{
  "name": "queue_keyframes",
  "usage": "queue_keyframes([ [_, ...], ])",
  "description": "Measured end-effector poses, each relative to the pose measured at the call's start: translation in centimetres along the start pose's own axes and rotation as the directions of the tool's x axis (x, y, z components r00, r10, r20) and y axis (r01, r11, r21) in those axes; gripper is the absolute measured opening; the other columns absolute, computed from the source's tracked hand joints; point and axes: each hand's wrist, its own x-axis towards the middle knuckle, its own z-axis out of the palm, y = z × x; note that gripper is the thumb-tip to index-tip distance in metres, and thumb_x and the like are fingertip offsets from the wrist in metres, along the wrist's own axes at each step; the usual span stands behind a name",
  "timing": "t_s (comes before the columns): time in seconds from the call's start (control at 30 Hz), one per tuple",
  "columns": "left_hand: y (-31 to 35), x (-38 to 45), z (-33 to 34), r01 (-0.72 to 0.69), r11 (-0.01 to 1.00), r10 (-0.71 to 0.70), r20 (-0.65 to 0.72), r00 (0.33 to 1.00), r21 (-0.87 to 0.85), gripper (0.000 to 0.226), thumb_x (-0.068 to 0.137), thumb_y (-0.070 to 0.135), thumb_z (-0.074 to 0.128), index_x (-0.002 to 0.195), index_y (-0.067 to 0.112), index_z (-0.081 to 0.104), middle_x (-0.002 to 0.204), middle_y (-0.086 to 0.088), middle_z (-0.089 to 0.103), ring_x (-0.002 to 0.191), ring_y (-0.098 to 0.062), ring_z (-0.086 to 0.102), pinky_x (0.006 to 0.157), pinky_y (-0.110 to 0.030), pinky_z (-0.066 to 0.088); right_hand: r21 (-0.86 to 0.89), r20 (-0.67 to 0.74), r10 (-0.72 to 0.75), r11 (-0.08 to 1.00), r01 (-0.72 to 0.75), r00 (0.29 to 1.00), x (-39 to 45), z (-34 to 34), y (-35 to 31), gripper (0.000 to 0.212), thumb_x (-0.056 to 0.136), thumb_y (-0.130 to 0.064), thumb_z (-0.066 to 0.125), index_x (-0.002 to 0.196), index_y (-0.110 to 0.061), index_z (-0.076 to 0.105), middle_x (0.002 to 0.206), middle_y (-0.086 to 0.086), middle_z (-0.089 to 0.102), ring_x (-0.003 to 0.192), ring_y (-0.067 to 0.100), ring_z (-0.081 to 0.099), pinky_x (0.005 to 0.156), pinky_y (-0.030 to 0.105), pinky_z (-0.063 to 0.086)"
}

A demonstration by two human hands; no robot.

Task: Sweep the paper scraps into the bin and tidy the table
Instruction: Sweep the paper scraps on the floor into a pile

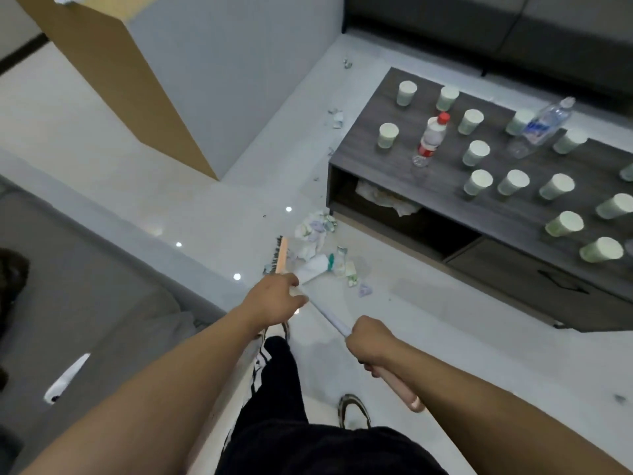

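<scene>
Broom handle (330, 318) gripped by both hands' curled fingers (359, 339).

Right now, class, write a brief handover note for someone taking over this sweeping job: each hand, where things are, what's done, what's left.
Left hand grips the broom low on its handle; right hand grips near the top.
Broom head rests on the floor beside the scrap pile, at the corner of the table.
More scraps lie further along the floor.
No bin in view.
Done: some scraps gathered.
Left: binning them, then the cups and bottles.
</scene>
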Motion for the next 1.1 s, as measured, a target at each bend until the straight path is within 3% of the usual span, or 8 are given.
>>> queue_keyframes([
  [0.17, -6.7, 2.9, -4.8, 0.068, 0.998, -0.068, -0.004, 0.998, -0.013, 0.051, 0.087, 0.048, 0.060, 0.130, 0.021, 0.055, 0.133, -0.003, 0.056, 0.119, -0.021, 0.053, 0.091, -0.029, 0.041, 0.182, 0.108, -0.005, 0.983, -0.015, 0.994, 5.4, 2.2, -12.8, 0.012, 0.086, -0.005, 0.042, 0.089, -0.007, 0.054, 0.073, 0.017, 0.060, 0.049, 0.023, 0.051, 0.047, 0.025, 0.044],
  [0.23, -9.5, 3.9, -6.6, 0.073, 0.997, -0.073, 0.009, 0.997, 0.011, 0.050, 0.087, 0.048, 0.060, 0.129, 0.021, 0.056, 0.132, -0.002, 0.058, 0.119, -0.020, 0.053, 0.096, -0.031, 0.041, 0.247, 0.101, -0.059, 0.968, 0.033, 0.993, 7.1, 3.0, -16.2, 0.028, 0.089, -0.003, 0.044, 0.109, -0.016, 0.057, 0.090, 0.018, 0.060, 0.057, 0.023, 0.053, 0.052, 0.028, 0.045],
  [0.3, -11.7, 5.2, -8.4, 0.088, 0.995, -0.089, 0.039, 0.995, 0.038, 0.050, 0.087, 0.049, 0.059, 0.129, 0.021, 0.056, 0.131, -0.002, 0.058, 0.119, -0.020, 0.053, 0.096, -0.031, 0.041, 0.273, 0.093, -0.045, 0.962, 0.018, 0.995, 8.6, 3.4, -17.7, 0.040, 0.091, -0.001, 0.043, 0.128, -0.004, 0.058, 0.093, 0.017, 0.056, 0.057, 0.021, 0.048, 0.053, 0.028, 0.040],
  [0.47, -12.5, 9.6, -10.9, 0.047, 0.996, -0.056, 0.113, 0.992, 0.076, 0.052, 0.089, 0.050, 0.058, 0.131, 0.021, 0.054, 0.131, -0.003, 0.057, 0.117, -0.021, 0.054, 0.092, -0.031, 0.042, 0.337, 0.054, 0.194, 0.920, -0.201, 0.980, 9.7, 1.9, -15.8, 0.038, 0.095, -0.003, 0.040, 0.126, -0.011, 0.060, 0.085, 0.022, 0.059, 0.058, 0.026, 0.050, 0.052, 0.028, 0.038],
  [0.7, -4.8, 14.6, -10.6, -0.178, 0.980, 0.153, 0.231, 0.961, 0.092, 0.052, 0.090, 0.047, 0.058, 0.133, 0.018, 0.054, 0.133, -0.005, 0.057, 0.118, -0.023, 0.055, 0.094, -0.031, 0.044, 0.561, 0.088, 0.436, 0.721, -0.406, 0.896, 6.5, -0.5, -8.6, 0.031, 0.100, -0.013, 0.045, 0.124, -0.008, 0.063, 0.064, 0.016, 0.051, 0.043, 0.020, 0.044, 0.042, 0.020, 0.035],
  [0.8, -1.9, 15.5, -10.0, -0.274, 0.955, 0.234, 0.282, 0.930, 0.111, 0.051, 0.091, 0.045, 0.058, 0.134, 0.018, 0.054, 0.133, -0.007, 0.057, 0.119, -0.023, 0.054, 0.095, -0.031, 0.044, 0.534, 0.016, 0.444, 0.754, -0.383, 0.896, 4.7, -0.4, -4.8, 0.033, 0.097, -0.002, 0.041, 0.121, 0.000, 0.063, 0.063, 0.015, 0.053, 0.041, 0.020, 0.048, 0.040, 0.022, 0.037],
  [0.93, 0.3, 16.1, -9.1, -0.355, 0.924, 0.291, 0.342, 0.894, 0.141, 0.052, 0.091, 0.046, 0.058, 0.134, 0.017, 0.054, 0.134, -0.007, 0.056, 0.120, -0.023, 0.053, 0.094, -0.030, 0.042, 0.483, -0.069, 0.493, 0.777, -0.403, 0.867, 1.8, 0.5, -2.4, 0.018, 0.093, -0.005, 0.046, 0.102, -0.007, 0.061, 0.083, 0.005, 0.059, 0.072, 0.022, 0.059, 0.053, 0.023, 0.042],
  [1.1, 1.0, 16.4, -9.2, -0.416, 0.892, 0.336, 0.351, 0.874, 0.180, 0.052, 0.089, 0.048, 0.058, 0.132, 0.019, 0.055, 0.133, -0.006, 0.057, 0.120, -0.022, 0.053, 0.094, -0.033, 0.044, 0.378, -0.099, 0.484, 0.826, -0.417, 0.869, 0.1, 1.0, -4.9, 0.022, 0.087, -0.007, 0.044, 0.108, -0.007, 0.052, 0.077, 0.005, 0.046, 0.077, 0.027, 0.057, 0.045, 0.021, 0.036],
])
